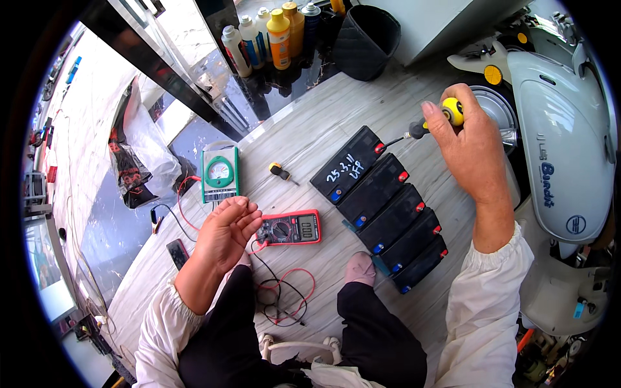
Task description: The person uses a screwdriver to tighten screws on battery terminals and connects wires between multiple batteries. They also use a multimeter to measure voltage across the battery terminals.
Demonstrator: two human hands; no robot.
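Note:
My right hand (473,147) grips a screwdriver (453,111) with a yellow and black handle. Its shaft slants down to the red terminal (380,148) of the farthest black battery (346,169), which bears white handwriting. Several more black batteries (404,220) lie side by side toward me, with red terminals on the right and blue ones on the left. Held over the floor, my left hand (226,229) has its fingers curled and thumb near the fingertips; what they pinch, if anything, is too small to tell. Beside it lie a red multimeter (291,227) and a green-framed dial tester (220,173).
A short yellow-black screwdriver (279,171) lies between tester and batteries. Tangled red and black leads (281,301) lie between my feet; a phone (177,254) is at left. Bottles (278,39) and a black bin (367,42) stand behind. A pale scooter (559,142) borders the right.

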